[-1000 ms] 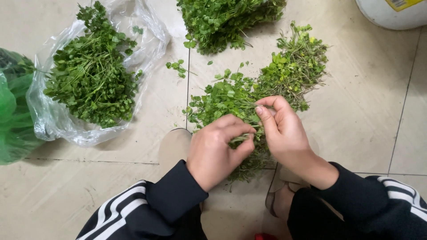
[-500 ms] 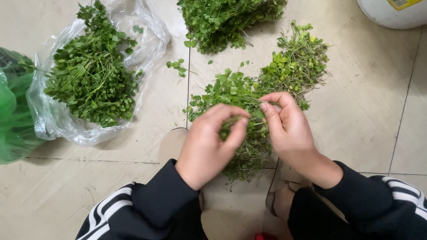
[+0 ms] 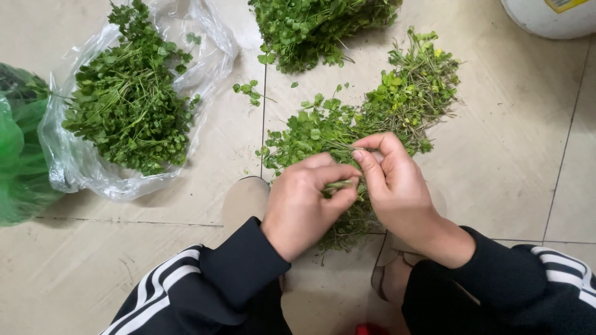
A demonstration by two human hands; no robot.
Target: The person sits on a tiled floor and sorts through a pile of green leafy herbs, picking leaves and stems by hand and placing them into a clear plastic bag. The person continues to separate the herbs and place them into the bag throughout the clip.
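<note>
— Any packaging lying around?
— A clear plastic bag (image 3: 93, 167) is sitting well left of the hands, a green bag (image 3: 15, 155) beyond it.
— Labels?
— A yellow one (image 3: 568, 5) (upper right, on a white tub (image 3: 546, 18)) is showing.

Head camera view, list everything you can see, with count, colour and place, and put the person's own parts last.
Loose leafy green herb pile: one, green, floor centre, under the hands.
Sorted herb bunch with yellowish tips: one, green, right of centre.
Herb heap at the top edge: one, dark green, top centre.
Clear plastic bag holding herbs: one, transparent, left.
Green plastic bag: one, far left edge.
White round tub: one, top right corner.
Beige tiled floor: throughout.
Beige slippers: two, bottom centre.
Left hand: pinching herb stems.
Right hand: pinching the same stems.
</note>
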